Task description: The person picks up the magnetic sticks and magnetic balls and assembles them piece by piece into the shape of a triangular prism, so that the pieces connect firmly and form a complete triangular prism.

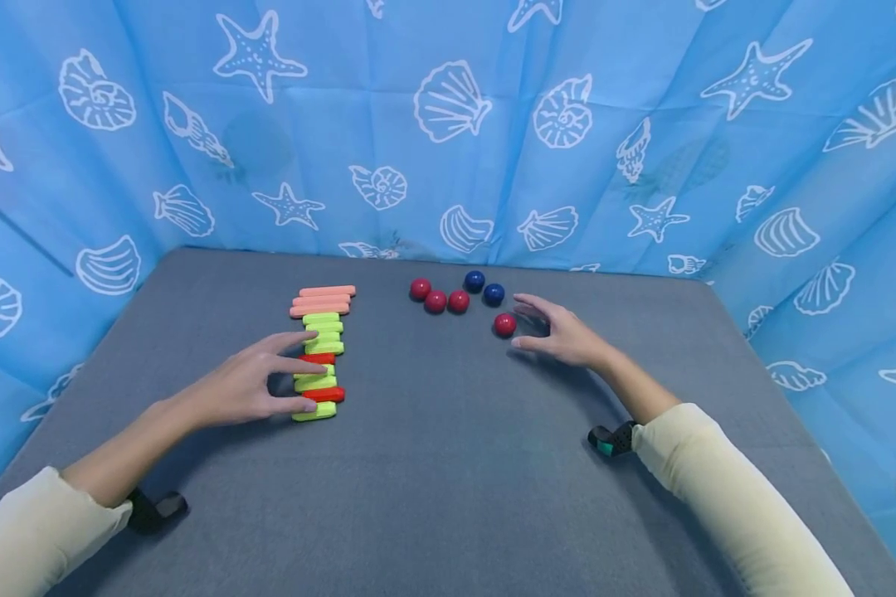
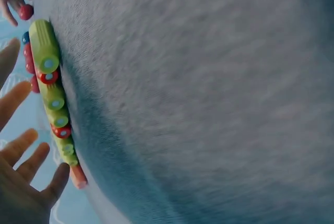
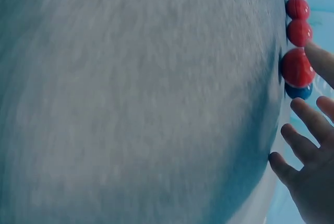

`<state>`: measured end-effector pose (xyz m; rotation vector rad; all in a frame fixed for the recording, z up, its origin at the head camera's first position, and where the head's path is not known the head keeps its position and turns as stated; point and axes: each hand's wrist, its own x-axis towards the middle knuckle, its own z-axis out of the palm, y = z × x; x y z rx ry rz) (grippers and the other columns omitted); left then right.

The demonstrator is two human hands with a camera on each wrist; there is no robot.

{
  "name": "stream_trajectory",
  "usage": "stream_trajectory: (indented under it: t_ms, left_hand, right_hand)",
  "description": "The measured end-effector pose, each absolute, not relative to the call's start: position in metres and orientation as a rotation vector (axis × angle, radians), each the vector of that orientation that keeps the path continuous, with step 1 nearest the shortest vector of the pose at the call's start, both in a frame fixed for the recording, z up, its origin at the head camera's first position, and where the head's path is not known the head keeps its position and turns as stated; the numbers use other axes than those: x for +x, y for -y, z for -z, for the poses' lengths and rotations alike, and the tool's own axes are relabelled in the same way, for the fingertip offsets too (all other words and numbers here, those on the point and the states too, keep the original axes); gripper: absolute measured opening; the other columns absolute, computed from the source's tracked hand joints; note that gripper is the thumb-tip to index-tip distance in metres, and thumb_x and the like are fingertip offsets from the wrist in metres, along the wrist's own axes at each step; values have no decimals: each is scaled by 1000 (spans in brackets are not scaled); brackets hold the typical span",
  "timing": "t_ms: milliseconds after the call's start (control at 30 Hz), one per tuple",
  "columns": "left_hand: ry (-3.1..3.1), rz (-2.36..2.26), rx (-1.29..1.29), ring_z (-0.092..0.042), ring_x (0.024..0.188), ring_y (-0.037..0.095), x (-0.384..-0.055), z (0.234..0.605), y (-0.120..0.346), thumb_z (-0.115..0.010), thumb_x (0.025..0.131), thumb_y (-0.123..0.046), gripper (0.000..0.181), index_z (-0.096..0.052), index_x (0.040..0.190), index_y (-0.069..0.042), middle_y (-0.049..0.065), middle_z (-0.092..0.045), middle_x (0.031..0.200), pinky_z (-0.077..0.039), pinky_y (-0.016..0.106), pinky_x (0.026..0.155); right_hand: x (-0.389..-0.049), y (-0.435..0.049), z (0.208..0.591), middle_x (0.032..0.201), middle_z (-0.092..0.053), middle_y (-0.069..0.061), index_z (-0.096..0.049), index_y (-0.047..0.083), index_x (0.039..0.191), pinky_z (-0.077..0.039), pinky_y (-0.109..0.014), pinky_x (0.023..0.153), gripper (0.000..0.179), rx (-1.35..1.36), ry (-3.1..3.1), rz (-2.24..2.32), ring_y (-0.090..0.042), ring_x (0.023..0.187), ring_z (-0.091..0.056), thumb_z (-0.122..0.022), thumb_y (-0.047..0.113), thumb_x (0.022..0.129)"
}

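Note:
My left hand (image 1: 257, 381) spreads its fingers over a column of short sticks lying side by side on the table. Most of these are yellow-green sticks (image 1: 324, 337), with red sticks (image 1: 327, 395) among them. At the column's far end lie three salmon-pink sticks (image 1: 323, 300). My right hand (image 1: 560, 333) is beside a red ball (image 1: 504, 324), fingers apart, thumb and fingertips close to its right side. Behind that ball are two dark blue balls (image 1: 494, 293) and three more red balls (image 1: 435, 301). In the right wrist view, the nearest red ball (image 3: 297, 68) overlaps a blue one.
A grey cloth-covered table (image 1: 433, 464) stretches beneath both arms. Behind it and along the sides hangs a blue curtain (image 1: 328, 149) with white shells and starfish. Dark wrist-worn devices (image 1: 614, 439) show under both cream sleeves (image 1: 724, 489).

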<state>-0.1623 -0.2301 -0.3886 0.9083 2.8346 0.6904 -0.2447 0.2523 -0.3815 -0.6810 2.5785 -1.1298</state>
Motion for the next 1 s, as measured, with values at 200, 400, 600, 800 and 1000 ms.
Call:
stream_trajectory:
  t_ms: [200, 400, 600, 800, 1000]
  left_hand:
    - [-2804, -785, 916, -42, 130, 36, -154, 392, 236, -85, 75, -46, 36, -75, 105, -29, 10, -47, 146, -42, 67, 95]
    - [-2823, -785, 919, -47, 126, 34, -151, 395, 238, -89, 73, -31, 34, -71, 101, -30, 10, -49, 143, -45, 63, 94]
    - [-2842, -789, 964, -47, 124, 36, -148, 395, 236, -88, 75, -27, 31, -70, 100, -30, 10, -49, 142, -47, 64, 91]
    - [-2837, -781, 1055, -47, 125, 36, -147, 395, 232, -89, 74, -21, 31, -72, 97, -32, 11, -51, 141, -48, 62, 92]
    - [-2826, -803, 1129, -48, 125, 34, -146, 398, 225, -88, 75, -17, 26, -75, 95, -29, 11, -54, 138, -47, 60, 94]
  right_hand:
    - [-245, -241, 383, 143, -51, -25, -39, 0, 149, -35, -58, 108, 66, -619, -2573, 1217, -38, 135, -45, -71, 17, 93]
    - [-246, -234, 385, 141, -53, -25, -41, -1, 147, -33, -58, 109, 61, -576, -2572, 1251, -39, 134, -47, -68, 15, 95]
    - [-248, -233, 388, 142, -51, -25, -44, 0, 144, -36, -56, 108, 55, -540, -2587, 1256, -38, 132, -49, -66, 12, 96]
    - [-249, -234, 390, 140, -53, -26, -46, -1, 143, -36, -56, 109, 53, -533, -2607, 1246, -39, 131, -50, -65, 12, 96]
    - [-248, -234, 389, 140, -53, -26, -46, -2, 143, -35, -56, 109, 53, -551, -2612, 1231, -39, 131, -50, -65, 11, 96]
